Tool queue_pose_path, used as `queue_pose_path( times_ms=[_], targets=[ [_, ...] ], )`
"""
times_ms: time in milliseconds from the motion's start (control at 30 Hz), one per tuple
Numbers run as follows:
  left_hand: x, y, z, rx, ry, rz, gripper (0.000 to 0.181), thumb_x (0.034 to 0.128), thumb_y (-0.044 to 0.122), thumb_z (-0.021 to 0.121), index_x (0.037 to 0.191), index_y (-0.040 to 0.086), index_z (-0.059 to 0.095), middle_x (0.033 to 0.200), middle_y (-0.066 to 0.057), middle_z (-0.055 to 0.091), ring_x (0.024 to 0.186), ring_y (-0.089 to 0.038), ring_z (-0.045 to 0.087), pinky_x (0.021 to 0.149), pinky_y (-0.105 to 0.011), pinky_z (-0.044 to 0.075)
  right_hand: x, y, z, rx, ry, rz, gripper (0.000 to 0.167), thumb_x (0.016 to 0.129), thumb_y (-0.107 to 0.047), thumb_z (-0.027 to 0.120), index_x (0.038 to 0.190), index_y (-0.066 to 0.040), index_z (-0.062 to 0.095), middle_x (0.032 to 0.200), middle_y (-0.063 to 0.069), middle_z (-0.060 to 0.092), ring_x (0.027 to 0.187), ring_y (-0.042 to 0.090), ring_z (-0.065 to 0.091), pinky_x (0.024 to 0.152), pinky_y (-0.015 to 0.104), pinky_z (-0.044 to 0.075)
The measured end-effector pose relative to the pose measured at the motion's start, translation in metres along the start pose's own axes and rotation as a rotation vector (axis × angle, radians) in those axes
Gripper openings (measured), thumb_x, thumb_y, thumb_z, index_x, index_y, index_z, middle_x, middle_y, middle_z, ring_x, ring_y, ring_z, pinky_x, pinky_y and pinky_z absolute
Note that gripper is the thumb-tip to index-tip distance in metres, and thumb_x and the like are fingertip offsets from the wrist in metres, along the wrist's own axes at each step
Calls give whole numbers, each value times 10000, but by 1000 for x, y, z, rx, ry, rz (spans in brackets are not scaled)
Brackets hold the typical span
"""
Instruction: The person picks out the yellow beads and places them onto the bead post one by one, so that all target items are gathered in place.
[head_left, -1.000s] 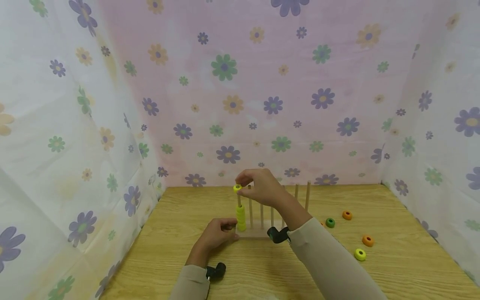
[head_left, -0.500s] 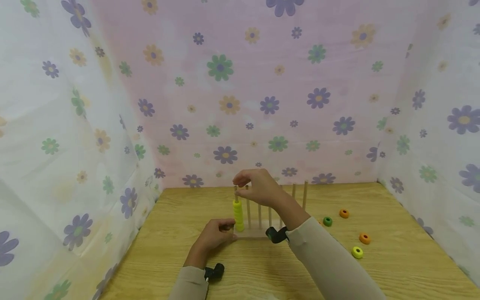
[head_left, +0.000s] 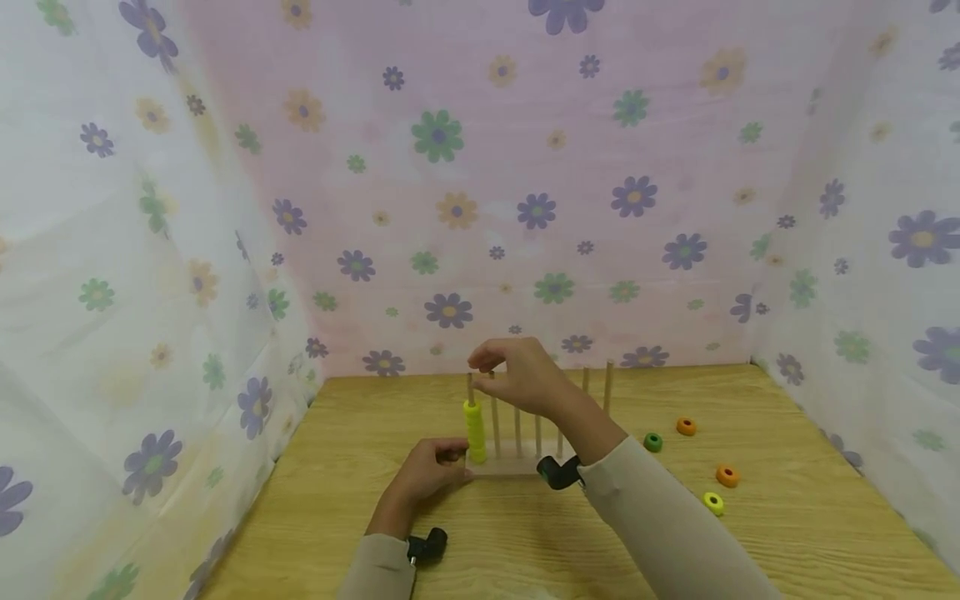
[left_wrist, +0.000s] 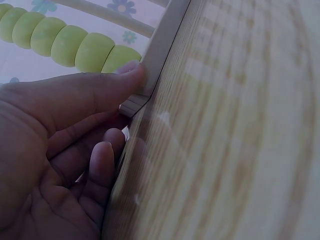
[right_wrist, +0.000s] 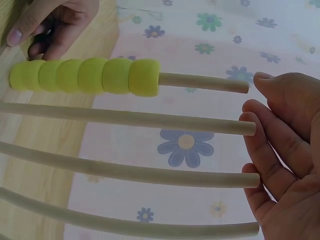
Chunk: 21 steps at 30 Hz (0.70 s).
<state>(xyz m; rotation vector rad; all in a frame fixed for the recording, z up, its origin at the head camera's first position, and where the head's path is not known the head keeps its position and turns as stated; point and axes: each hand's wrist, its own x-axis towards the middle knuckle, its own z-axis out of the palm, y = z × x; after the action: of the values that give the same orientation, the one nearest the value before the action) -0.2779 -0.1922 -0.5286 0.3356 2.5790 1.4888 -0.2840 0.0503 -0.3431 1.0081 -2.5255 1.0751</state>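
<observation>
A wooden peg rack (head_left: 510,469) with a row of upright pegs stands on the table. Its leftmost peg carries a stack of several yellow beads (right_wrist: 90,76), and the bare tip of that peg sticks out above them. My left hand (head_left: 429,473) pinches the left end of the rack's base, thumb on the front face in the left wrist view. Beside the peg tips, my right hand (head_left: 528,377) holds nothing; its fingers (right_wrist: 272,145) are loosely bent and the thumb is near the tip of the beaded peg. My right forearm hides part of the rack.
To the right of the rack lie loose beads: a green bead (head_left: 653,442), an orange bead (head_left: 686,427), another orange bead (head_left: 727,476) and a yellow bead (head_left: 713,503). Flowered cloth (head_left: 525,167) walls the wooden table (head_left: 360,408) at the back and both sides.
A yellow bead that my right hand held at the leftmost peg's top was let go and dropped onto the stack. My left hand stays on the base. The head view shifted slightly.
</observation>
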Motion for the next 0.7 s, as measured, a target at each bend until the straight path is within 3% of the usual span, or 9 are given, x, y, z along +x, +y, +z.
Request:
queue_pose_path(
  times_ms=[433, 700],
  targets=[
    [0, -2, 1, -26, -3, 0, 519, 854, 258, 870, 1341, 179, 707, 1271, -7, 704, 1135, -212, 630, 1000, -487, 527, -8, 2, -10, -60, 55, -102, 224, 923, -188, 807, 1139, -186, 749, 1102, -58, 761, 1013, 121, 718, 868, 405, 606],
    [0, -2, 1, -14, 4, -8, 516, 850, 272, 873, 1333, 193, 710, 1268, -20, 701, 1136, -217, 624, 992, -482, 529, -24, 8, -17, -84, 94, -108, 207, 932, -222, 800, 1133, -208, 753, 1092, -47, 766, 992, 111, 710, 852, 359, 594]
  ],
)
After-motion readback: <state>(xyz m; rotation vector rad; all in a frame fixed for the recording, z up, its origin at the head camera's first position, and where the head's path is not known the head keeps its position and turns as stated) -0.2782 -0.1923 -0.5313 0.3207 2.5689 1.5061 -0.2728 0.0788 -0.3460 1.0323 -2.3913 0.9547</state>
